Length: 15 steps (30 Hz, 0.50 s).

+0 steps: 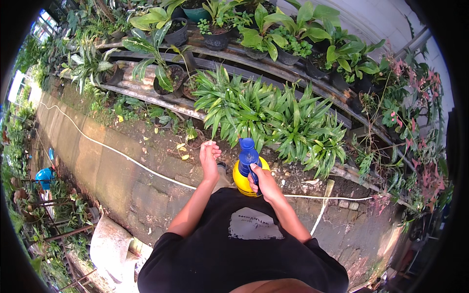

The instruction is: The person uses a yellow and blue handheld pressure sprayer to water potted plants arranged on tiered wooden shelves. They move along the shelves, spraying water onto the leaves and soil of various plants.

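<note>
My right hand [263, 180] is closed around the blue handle of a yellow pressure sprayer [240, 180] with a blue pump top, held in front of my torso. Its nozzle points toward leafy green potted plants [253, 102] on the lower shelf. To the left of the sprayer, my left hand [210, 152] is raised with its fingers loosely curled, touching nothing that I can see. White spots, perhaps droplets, dot some leaves.
Rusty corrugated metal shelves [135, 82] bear several potted plants. A pale hose [128, 158] lies along the paved path [110, 172]. Red-leaved stems [427, 175] overhang at right. A blue item [44, 175] is among plants at far left, near a pale sheet [110, 243].
</note>
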Tool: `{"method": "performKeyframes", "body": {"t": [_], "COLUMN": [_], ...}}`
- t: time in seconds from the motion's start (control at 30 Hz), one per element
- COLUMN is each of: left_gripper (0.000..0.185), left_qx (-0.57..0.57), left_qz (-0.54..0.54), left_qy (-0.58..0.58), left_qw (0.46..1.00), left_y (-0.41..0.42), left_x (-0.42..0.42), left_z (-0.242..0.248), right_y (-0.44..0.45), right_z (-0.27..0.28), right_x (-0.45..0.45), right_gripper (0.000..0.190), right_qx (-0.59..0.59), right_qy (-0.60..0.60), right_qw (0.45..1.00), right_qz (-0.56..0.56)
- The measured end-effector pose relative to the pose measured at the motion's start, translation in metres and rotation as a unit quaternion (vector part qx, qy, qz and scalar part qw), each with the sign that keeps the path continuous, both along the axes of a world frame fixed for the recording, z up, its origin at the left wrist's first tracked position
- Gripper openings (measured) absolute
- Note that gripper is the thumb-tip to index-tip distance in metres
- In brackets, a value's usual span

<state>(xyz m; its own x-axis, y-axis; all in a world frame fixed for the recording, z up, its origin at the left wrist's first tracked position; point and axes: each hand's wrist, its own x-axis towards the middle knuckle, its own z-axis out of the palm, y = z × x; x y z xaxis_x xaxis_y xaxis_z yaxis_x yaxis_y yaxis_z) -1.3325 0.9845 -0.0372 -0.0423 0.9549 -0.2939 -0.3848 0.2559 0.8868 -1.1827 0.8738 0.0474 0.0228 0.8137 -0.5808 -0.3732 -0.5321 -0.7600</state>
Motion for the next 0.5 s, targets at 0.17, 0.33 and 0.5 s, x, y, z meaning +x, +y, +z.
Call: {"method": "performKeyframes", "body": {"t": [0.17, 0.33, 0.5], "left_gripper": [0.012, 0.012, 0.013], "left_qx": [0.175, 0.199, 0.162], "left_qz": [-0.070, -0.171, -0.175], "left_qy": [0.110, 0.230, 0.233], "left_qw": [0.976, 0.937, 0.943], "left_y": [0.002, 0.016, 0.033], "left_x": [-0.012, -0.010, -0.033], "left_z": [0.055, 0.087, 0.088], "right_y": [0.024, 0.042, 0.060], "right_z": [-0.008, -0.021, -0.016], "right_x": [-0.016, -0.038, -0.072], "right_gripper": [0.043, 0.044, 0.042], "right_qx": [-0.024, -0.046, -0.071], "right_qy": [0.014, 0.054, 0.063], "right_qw": [0.996, 0.997, 0.994], "right_qz": [0.086, 0.037, 0.047]}}
